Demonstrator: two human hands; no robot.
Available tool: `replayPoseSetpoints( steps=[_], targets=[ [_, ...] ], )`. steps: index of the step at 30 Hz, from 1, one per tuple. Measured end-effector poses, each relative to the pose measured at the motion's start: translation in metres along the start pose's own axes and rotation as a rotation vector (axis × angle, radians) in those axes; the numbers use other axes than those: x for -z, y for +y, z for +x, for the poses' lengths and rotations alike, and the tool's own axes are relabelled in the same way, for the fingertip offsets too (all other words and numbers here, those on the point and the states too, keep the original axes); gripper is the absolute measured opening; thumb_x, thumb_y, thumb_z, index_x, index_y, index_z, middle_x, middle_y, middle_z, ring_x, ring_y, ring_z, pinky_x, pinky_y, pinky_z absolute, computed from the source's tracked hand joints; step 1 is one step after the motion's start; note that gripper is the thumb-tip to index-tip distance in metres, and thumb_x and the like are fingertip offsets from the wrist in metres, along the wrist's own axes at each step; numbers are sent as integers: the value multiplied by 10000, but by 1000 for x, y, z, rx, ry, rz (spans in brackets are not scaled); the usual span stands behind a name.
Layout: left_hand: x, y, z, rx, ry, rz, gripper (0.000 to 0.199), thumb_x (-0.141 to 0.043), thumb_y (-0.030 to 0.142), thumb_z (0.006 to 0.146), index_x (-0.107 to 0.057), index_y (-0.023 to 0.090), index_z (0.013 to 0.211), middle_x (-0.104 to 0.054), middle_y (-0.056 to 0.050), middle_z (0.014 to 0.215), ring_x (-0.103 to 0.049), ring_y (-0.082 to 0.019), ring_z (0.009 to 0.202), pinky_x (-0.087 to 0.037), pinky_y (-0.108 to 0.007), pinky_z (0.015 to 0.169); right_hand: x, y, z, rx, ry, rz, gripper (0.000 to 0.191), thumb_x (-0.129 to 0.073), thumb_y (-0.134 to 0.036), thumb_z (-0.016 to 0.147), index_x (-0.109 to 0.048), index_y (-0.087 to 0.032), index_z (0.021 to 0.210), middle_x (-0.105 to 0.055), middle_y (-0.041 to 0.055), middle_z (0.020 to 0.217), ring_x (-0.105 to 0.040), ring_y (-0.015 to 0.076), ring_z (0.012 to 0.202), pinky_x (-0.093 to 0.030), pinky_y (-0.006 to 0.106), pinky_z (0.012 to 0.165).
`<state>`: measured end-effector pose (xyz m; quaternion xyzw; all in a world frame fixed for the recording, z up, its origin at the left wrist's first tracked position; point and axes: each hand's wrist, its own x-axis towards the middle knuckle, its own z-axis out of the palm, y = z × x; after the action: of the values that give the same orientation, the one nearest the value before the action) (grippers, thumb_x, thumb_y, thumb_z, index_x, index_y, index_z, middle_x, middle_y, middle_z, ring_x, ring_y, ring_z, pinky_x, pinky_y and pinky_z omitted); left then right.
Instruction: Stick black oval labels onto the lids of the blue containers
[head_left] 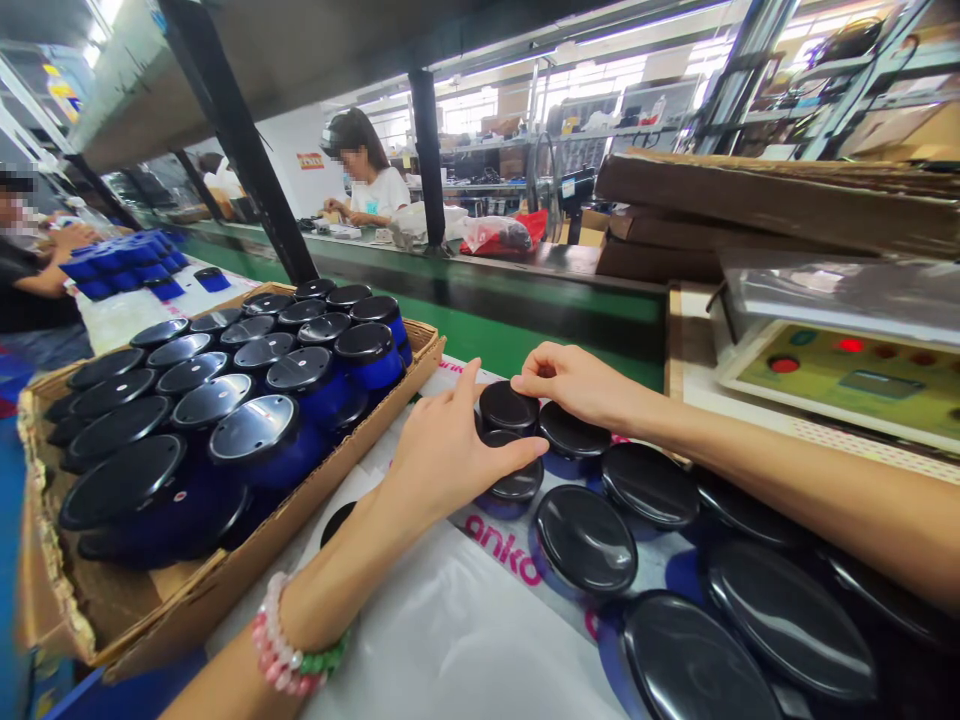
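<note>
My left hand (pixel 442 445) reaches in from the bottom, with its thumb and index finger spread apart. Its thumb stretches over one round black-topped container (pixel 514 485), and its index finger points up beside another black-topped container (pixel 510 408). At the far edge of that second container is my right hand (pixel 559 378), its thumb and fingertips pinched together; whatever lies between them is too small to make out. More blue containers with glossy black tops stand in rows below my right arm, including a nearer black-topped container (pixel 586 540). A beaded bracelet (pixel 281 640) circles my left wrist.
On the left, a cardboard tray (pixel 300 500) is packed with blue, black-topped containers. White printed plastic sheeting (pixel 450 620) covers the bench. A green conveyor belt (pixel 555 325) runs behind. At right are a control box (pixel 862 370) and stacked cardboard (pixel 780 205). Co-workers sit beyond.
</note>
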<state>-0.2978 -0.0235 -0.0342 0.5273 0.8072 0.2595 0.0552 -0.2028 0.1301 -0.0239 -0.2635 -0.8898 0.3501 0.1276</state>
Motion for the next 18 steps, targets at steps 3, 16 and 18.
replayPoseSetpoints(
  steps=[3, 16, 18],
  targets=[
    [0, 1, 0, -3, 7, 11, 950, -608, 623, 691, -252, 111, 1408, -541, -87, 1291, -509, -331, 1150, -401, -428, 965, 0, 0, 0, 25, -1, -48, 177, -564, -254, 794, -504, -169, 650, -565, -24, 683, -507, 107, 616, -365, 212, 557],
    [6, -11, 0, -13, -29, -108, 918, -557, 640, 729, -208, 147, 1421, -444, -119, 1376, -397, -308, 1270, -345, -438, 1039, 23, -13, 6, 94, -148, -442, 333, -368, -331, 910, -596, -162, 737, -618, 67, 733, -560, 193, 669, -349, 268, 573],
    [15, -20, -8, -34, -17, -219, 766, -522, 517, 809, -218, 156, 1413, -369, -107, 1430, -346, -238, 1316, -304, -376, 1084, 32, -15, 4, 149, -233, -418, 304, -412, -357, 898, -595, -172, 1056, -650, 63, 950, -594, 197, 805, -412, 258, 655]
  ],
)
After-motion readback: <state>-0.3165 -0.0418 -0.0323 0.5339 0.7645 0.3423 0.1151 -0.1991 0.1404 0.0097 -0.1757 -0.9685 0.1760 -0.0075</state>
